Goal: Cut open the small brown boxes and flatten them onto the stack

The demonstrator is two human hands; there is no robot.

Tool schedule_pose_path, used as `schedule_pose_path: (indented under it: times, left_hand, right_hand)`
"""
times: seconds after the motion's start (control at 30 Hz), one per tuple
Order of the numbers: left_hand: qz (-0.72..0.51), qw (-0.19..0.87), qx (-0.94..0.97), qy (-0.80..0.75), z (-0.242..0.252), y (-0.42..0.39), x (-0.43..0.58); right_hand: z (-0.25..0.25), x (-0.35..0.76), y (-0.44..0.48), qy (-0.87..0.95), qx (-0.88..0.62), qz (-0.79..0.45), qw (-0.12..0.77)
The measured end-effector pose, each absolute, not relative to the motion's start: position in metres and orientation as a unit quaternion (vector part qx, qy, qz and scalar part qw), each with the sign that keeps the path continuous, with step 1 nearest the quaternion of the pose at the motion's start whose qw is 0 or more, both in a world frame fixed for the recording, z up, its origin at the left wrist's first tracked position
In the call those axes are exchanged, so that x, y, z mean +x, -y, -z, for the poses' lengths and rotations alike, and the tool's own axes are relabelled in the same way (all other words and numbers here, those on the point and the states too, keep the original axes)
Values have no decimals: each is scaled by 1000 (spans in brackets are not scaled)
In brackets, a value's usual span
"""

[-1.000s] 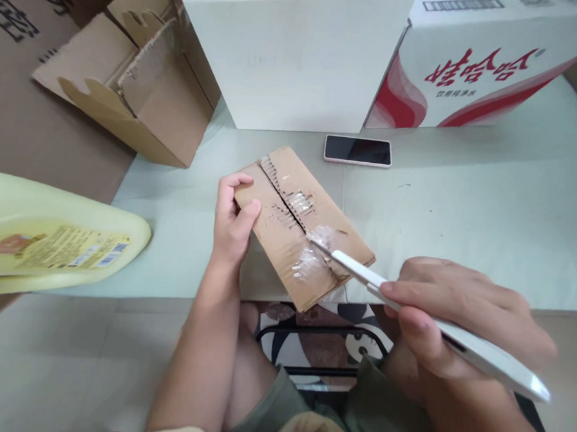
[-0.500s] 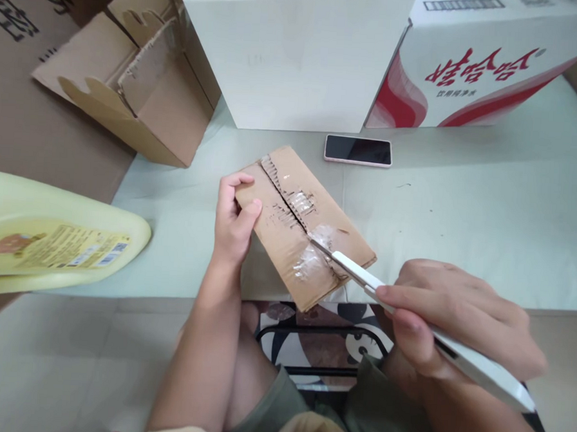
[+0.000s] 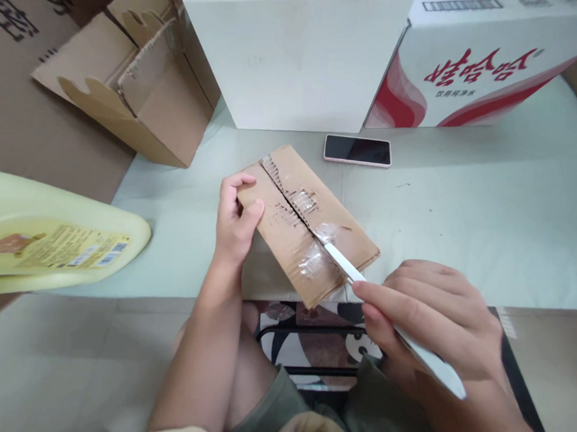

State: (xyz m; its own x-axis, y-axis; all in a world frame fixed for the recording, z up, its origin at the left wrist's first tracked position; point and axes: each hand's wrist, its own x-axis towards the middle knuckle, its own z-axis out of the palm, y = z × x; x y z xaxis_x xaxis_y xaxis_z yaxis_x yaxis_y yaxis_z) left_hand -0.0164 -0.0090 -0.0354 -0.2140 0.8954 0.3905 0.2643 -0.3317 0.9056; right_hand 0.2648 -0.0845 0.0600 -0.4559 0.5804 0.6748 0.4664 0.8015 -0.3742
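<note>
On the head-camera feed, I had the left hand [image 3: 237, 223] closed on the small cardboard box [image 3: 330, 202], gripping its left corner with the thumb flat on the top face and the fingers curled around the edge. The box sat at a slant over the near edge of the pale green table surface [image 3: 477, 213], its lowest corner projecting past that edge. I could not tell whether its underside rested on the table.

A partly open seam [image 3: 296, 211] ran lengthwise along the top face, with torn corrugation beside it. Wrinkled clear tape [image 3: 311, 261] covered the near section.

I had the right hand [image 3: 438, 317] closed on a white cutter [image 3: 340, 257], pinched between thumb and index finger. The cutter sloped down toward the box, its tip at the seam beside the tape. I could not read the blade depth.

Beyond the box, a phone [image 3: 357, 151] lay flat, dark screen up, just in front of a plain white carton [image 3: 296, 65]. A carton with red characters [image 3: 473, 103] stood to the right of it. An open brown carton [image 3: 166, 100] stood at the far left, and a yellow bottle [image 3: 61, 214] occupied the near left.
</note>
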Motion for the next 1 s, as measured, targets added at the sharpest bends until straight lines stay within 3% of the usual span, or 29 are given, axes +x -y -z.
schedule_pose_path:
  times: [0.33,0.53,0.73,1.0]
  left_hand:
    - [-585,270,565,-514,34,9,-15]
    - [-586,271,571,-507,36,9,-16]
    - [-595,265,573,-498,37,7,-16]
    - [-589,266,568,-510,38,7,-16]
  right_hand:
    - [-54,263,80,826,-297,-54,477]
    - [-65,260,85,829,-384,-110,392]
    - [-55,261,79,805,-296,-84,507]
    - [-66,258,89,797,-412,-144,416]
